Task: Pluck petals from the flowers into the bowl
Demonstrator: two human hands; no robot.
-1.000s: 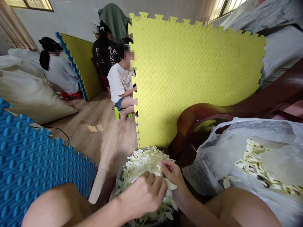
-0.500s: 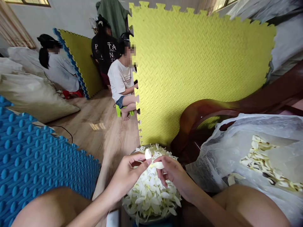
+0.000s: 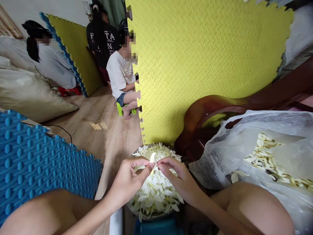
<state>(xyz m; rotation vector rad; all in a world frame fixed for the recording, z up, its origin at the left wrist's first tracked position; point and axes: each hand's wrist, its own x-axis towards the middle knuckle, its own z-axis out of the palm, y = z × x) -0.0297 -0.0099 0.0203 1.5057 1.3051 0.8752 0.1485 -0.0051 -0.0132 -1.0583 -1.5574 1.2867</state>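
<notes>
A curved white petal (image 3: pixel 153 159), yellowish toward its lower end, stands upright between my two hands. My left hand (image 3: pixel 130 176) is closed, pinching it from the left between thumb and forefinger. From the other side, my right hand (image 3: pixel 177 176) is also closed, thumb and forefinger pinched at the petal's right edge. Right below both hands is a round metal bowl (image 3: pixel 156 217) heaped with loose white petals (image 3: pixel 156 192). The bowl rests on a blue support (image 3: pixel 158 227).
A plastic bag (image 3: pixel 215 156) with thicker white pieces (image 3: pixel 262 153) lies open at the right. Yellow foam mat (image 3: pixel 205 55) and dark wooden furniture (image 3: pixel 190 120) stand ahead; blue matting (image 3: pixel 49 160) is at left. Several people sit or stand farther back, one in a white T-shirt (image 3: pixel 119 73).
My right hand has moved left to the petal in my left hand; the separate white piece it held is no longer visible. The view has tilted down slightly.
</notes>
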